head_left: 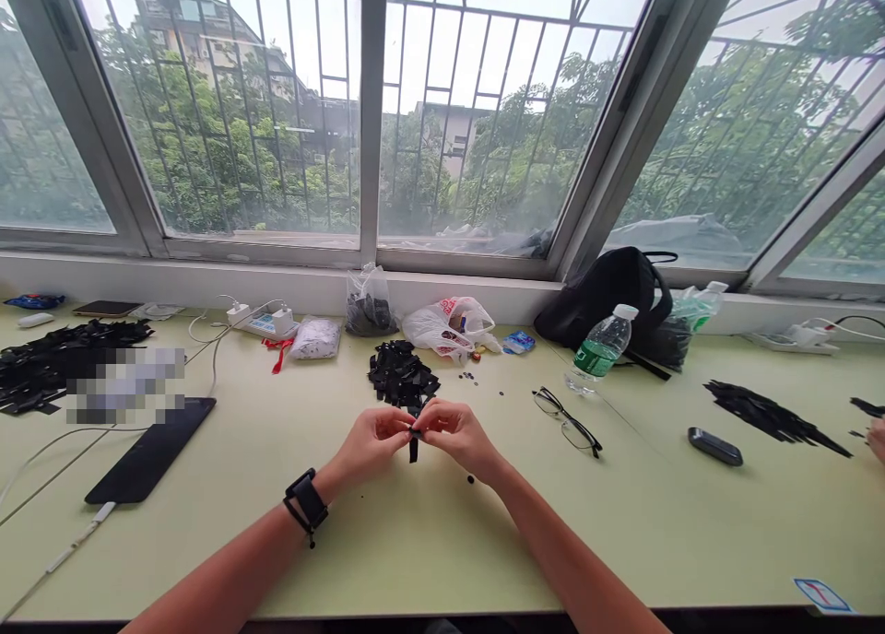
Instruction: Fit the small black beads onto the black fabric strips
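Both hands meet above the pale green tabletop (442, 542), just in front of a heap of small black fabric pieces (401, 376). The left hand (373, 442) and right hand (456, 434) each have their grip pinched tight on one short black strip (413, 445), which dangles between the fingertips. Thin-framed black spectacles (567, 420) lie nearby to the right.
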Demonstrator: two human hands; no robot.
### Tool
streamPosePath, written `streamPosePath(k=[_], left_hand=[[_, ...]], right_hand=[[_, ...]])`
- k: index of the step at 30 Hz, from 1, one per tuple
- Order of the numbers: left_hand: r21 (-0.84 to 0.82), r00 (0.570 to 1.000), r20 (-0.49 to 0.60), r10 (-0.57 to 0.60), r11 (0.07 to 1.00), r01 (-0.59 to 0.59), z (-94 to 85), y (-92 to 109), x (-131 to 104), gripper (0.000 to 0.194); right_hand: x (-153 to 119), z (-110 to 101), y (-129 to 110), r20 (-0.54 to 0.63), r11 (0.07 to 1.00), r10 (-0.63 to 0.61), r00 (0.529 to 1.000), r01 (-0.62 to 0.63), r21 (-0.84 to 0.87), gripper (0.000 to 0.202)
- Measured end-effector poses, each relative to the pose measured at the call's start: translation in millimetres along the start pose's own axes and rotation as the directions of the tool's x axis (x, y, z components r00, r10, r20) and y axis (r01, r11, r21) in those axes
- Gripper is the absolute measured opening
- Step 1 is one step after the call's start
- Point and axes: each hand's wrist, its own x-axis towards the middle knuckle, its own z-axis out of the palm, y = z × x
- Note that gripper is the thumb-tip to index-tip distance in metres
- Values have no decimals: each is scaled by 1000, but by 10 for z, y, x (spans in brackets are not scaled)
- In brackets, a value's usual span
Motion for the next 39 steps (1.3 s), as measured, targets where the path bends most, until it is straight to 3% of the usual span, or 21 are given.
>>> streamPosePath(k=[9, 16, 21, 29, 33, 39], left_hand=[[-169, 992, -93, -82, 983, 65, -46, 50, 0, 23], [-211, 977, -193, -88, 976, 47, -49, 54, -7, 33], [-213, 982, -171, -85, 976, 47, -28, 65, -13, 26], [-186, 995, -73, -61, 981, 47, -49, 36, -4, 30], [-203, 994, -89, -64, 978, 45, -66, 10, 0, 26], [-211, 981, -150, -124, 973, 91, -96, -3, 8, 31]], right_hand=[[-11, 5, -54, 28, 999, 8, 1000, -7, -37, 11], [-11, 95, -48, 69, 982, 115, 991, -124, 144, 29], [18, 103, 65, 39, 978, 80, 996, -86, 188, 27], [-4, 81, -17, 85, 982, 91, 992, -103, 159, 27], [3, 87, -1, 99, 979, 113, 989, -128, 158, 31], [34, 66, 18, 0, 995, 70, 998, -70, 73, 30]])
